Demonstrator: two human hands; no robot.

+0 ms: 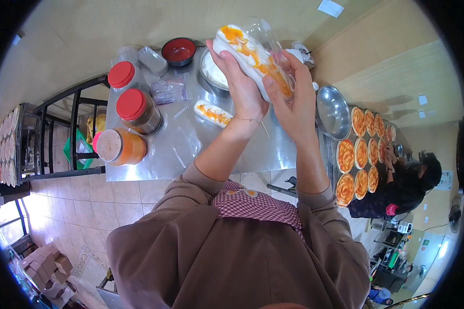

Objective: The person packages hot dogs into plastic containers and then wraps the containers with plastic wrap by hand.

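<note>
Raised above the steel table, a long white cream-covered dessert [250, 54] with orange sauce on top sits tilted in what looks like a clear plastic box. My left hand [241, 85] is wrapped under its left side, thumb along the edge. On the other side, my right hand [298, 98] grips the lower right end, fingers over the clear plastic lid [260, 31]. A second cream dessert with orange topping [213, 113] lies on the table below my left wrist. Behind my left hand stands a steel bowl of white cream [211, 69], partly hidden.
Red-lidded jars [138, 108] and a jar of orange sauce [119, 147] line the left of the steel table [175, 154]. A red-and-black bowl [179, 50] stands behind. At right are a steel bowl [332, 110], several sauced dough rounds [345, 154] and a co-worker [397, 188].
</note>
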